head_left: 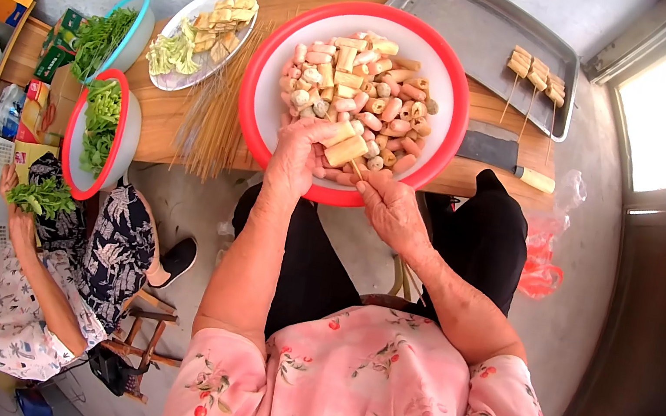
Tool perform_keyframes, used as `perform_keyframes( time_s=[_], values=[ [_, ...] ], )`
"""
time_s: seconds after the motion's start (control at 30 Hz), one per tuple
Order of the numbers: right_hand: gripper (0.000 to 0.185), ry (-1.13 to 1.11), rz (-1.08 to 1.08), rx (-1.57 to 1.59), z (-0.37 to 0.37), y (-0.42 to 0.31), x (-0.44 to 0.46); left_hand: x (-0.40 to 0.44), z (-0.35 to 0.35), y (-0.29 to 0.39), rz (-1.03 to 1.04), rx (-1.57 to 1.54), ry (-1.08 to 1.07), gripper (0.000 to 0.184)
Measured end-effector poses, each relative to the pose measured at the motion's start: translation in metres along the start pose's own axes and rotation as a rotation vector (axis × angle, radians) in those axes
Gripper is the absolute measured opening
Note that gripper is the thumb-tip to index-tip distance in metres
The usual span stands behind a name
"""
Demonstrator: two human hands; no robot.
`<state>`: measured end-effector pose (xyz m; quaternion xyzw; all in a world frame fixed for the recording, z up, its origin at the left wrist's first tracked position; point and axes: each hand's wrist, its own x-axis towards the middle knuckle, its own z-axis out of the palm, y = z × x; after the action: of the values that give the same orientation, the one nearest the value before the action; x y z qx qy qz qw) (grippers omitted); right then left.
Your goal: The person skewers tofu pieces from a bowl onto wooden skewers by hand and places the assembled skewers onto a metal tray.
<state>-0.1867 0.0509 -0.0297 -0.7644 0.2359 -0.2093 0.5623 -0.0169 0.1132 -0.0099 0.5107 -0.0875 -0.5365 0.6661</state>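
My left hand is closed around tan tofu-skin rolls above the near side of a large white basin with a red rim. My right hand pinches a thin bamboo skewer, whose tip meets the held rolls; how far it goes in is hidden. Pinkish sausage pieces and more tan rolls fill the basin. To its left lies a spread bundle of bamboo skewers. Several loaded skewers rest on the metal tray, sticks hanging over the near edge.
A cleaver lies right of the basin. Leftward are a plate of folded tofu skin and pale vegetables, a blue-rimmed bowl and a red-rimmed bowl of greens. A seated person holds leafy greens. Plastic bags lie right.
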Motion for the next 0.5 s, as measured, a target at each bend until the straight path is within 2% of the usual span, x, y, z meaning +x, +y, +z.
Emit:
perform_keyframes(
  time_s=[0.17,0.23,0.33,0.47,0.5],
  values=[
    [0.018,0.01,-0.032,-0.027,-0.001,-0.003,-0.001,0.0,-0.001,-0.002,0.002,0.015,0.034,0.024],
    [0.018,0.023,-0.05,-0.042,-0.002,-0.005,0.0,0.006,-0.006,-0.01,0.009,0.116,0.01,0.025],
    [0.017,-0.03,0.071,-0.059,-0.002,-0.005,0.006,0.002,-0.002,-0.015,0.038,0.029,0.06,0.022],
    [0.019,0.029,0.053,0.043,-0.002,0.001,0.009,0.004,-0.001,-0.011,0.028,0.064,0.038,0.022],
    [0.019,0.065,0.048,0.112,-0.003,0.005,0.011,0.003,-0.002,-0.006,0.069,0.14,0.107,0.023]
  ],
)
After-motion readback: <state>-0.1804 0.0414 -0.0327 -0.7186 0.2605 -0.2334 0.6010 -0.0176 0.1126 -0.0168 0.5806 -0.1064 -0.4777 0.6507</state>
